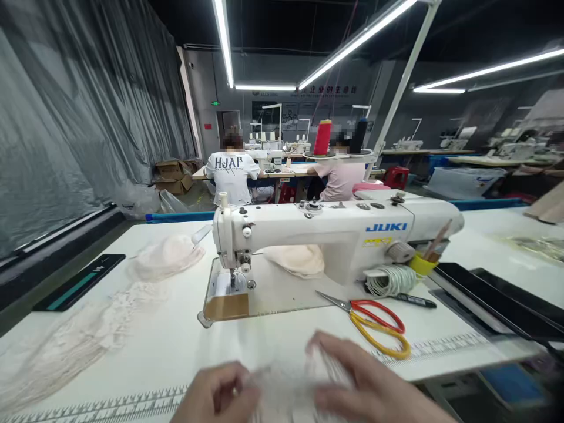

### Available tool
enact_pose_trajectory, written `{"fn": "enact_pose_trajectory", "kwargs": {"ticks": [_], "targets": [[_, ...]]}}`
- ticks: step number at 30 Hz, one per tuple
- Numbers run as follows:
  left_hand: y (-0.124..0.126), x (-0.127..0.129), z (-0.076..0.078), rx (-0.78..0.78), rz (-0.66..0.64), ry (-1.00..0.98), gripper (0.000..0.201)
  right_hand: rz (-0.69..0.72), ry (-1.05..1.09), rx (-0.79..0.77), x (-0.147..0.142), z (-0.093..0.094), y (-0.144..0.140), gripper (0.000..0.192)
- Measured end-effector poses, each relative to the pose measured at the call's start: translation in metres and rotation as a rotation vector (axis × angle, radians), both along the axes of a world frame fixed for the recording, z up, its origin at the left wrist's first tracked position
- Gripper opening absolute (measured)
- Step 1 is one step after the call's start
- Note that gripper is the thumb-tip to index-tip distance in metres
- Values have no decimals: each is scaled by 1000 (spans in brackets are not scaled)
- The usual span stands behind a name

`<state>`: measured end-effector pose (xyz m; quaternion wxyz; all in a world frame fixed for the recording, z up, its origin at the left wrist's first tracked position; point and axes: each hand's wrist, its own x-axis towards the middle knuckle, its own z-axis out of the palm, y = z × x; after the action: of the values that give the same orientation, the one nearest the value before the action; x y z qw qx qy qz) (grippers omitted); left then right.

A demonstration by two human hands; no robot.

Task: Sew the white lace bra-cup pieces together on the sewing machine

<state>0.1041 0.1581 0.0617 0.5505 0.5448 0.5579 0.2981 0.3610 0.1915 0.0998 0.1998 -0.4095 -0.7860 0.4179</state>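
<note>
"Sheer whitish cloth point(282, 385), thin and badly blurred: where exactly does it sit?"

"Bottom centre of the frame, between the person's two bare hands, in front of the white sewing machine with blue lettering point(308, 226)."

"And the hands?"

"The left hand point(215, 393) curls at the cloth's left edge, thumb close to the fingers. The right hand point(365, 382) has its forefinger and thumb apart, cloth showing between them. Blur hides the fingertips, so I can't tell whether either one really grips."

"How would it handle?"

"Light and limp, I'd judge, quick to crease and perhaps easy to snag. I'd take it flat by two opposite edges, lightly, and not tug at the middle."

"What lies around it?"

"Scissors with one red and one yellow handle point(376, 329) rest right of centre on the white tabletop point(167, 346). A cream piece of fabric point(304, 261) lies beneath the machine's arm, and a ruffled, pale fabric heap point(83, 335) spreads at lower left."

"Farther out?"

"A red cone of thread point(323, 138) stands above the machine; beyond, left of centre, sits a co-worker in a white printed shirt point(231, 176)."
</note>
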Motion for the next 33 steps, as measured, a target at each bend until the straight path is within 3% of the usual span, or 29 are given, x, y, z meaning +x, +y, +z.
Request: {"fn": "enact_pose_trajectory", "kwargs": {"ticks": [3,5,6,10,15,17,21,25,30,33], "targets": [[46,-10,10,21,86,-30,45,-90,-307,366,-42,18,57,27],[74,-16,11,-7,98,-33,42,-178,-379,694,-71,10,79,21],[84,-19,9,-29,94,-28,40,-92,-347,771,-83,4,84,18],[103,-25,1,-115,58,17,28,207,-246,771,-113,-18,89,10],[101,-32,2,-110,66,128,20,295,-318,720,-116,-28,94,14],[98,-36,5,63,65,327,16,314,-316,714,-113,-30,96,15],[92,-44,5,709,-94,915,25,319,-301,705,-110,-35,97,18],[95,-56,-4,1177,-235,938,18,324,-284,704,-110,-36,99,19],[99,-61,-6,1195,-287,881,33,339,-281,727,-113,-33,106,21],[106,-62,-10,1202,-256,859,34,310,-322,752,-116,-31,112,27]]}}
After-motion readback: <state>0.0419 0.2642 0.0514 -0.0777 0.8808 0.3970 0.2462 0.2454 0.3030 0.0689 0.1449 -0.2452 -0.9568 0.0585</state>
